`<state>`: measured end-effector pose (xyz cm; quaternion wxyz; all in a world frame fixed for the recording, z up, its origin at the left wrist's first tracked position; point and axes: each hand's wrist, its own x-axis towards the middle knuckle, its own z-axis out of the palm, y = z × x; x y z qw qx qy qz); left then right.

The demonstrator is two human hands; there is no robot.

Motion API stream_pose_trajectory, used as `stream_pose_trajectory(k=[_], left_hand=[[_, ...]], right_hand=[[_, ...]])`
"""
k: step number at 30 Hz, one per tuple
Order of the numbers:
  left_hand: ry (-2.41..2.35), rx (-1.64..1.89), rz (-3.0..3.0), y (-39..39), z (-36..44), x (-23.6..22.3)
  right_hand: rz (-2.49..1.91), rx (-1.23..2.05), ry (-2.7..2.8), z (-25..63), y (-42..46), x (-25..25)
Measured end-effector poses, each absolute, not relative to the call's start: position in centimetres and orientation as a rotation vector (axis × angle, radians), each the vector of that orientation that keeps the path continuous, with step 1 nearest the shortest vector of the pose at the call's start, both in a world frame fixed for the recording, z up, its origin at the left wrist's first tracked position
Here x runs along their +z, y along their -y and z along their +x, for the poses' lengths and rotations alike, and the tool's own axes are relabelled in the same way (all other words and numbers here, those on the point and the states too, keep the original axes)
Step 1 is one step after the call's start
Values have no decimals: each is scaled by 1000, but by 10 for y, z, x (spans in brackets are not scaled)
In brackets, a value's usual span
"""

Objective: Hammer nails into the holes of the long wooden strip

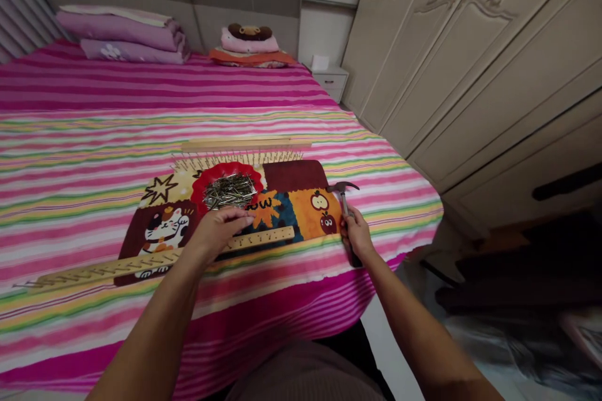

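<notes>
My right hand (357, 232) is wrapped around the handle of a claw hammer (344, 188), its head up at the mat's right edge. My left hand (221, 229) has thumb and fingertips pinched together just in front of a red scalloped bowl (196, 191); whatever is between them is too small to make out. Loose nails (230, 190) fill that bowl. Under my left hand and forearm runs a wooden strip (263, 237) with nails standing in its left part and small holes along its right. A patterned mat (294, 175) lies beneath the bowl and strip.
Behind the bowl stands a strip studded with upright nails (244, 158), with a bare wooden strip (235, 144) beyond it. Folded purple bedding (126, 34) and a pillow stack (249, 44) sit at the headboard. The bed edge curves away near my right arm, facing a wardrobe (470, 50).
</notes>
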<state>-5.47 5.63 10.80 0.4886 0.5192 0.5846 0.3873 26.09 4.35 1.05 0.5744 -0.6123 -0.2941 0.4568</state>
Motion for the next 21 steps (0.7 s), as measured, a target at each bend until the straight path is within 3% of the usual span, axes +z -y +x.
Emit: stream_pose_trajectory(k=[11,21], left_hand=[[-1556,955,1438,-35,-11,72],[-1573,833,1531,-39,-10,68]], right_hand=[[-1428,1068,669,262,-44,6],[-1415,1072,700,262,-43,9]])
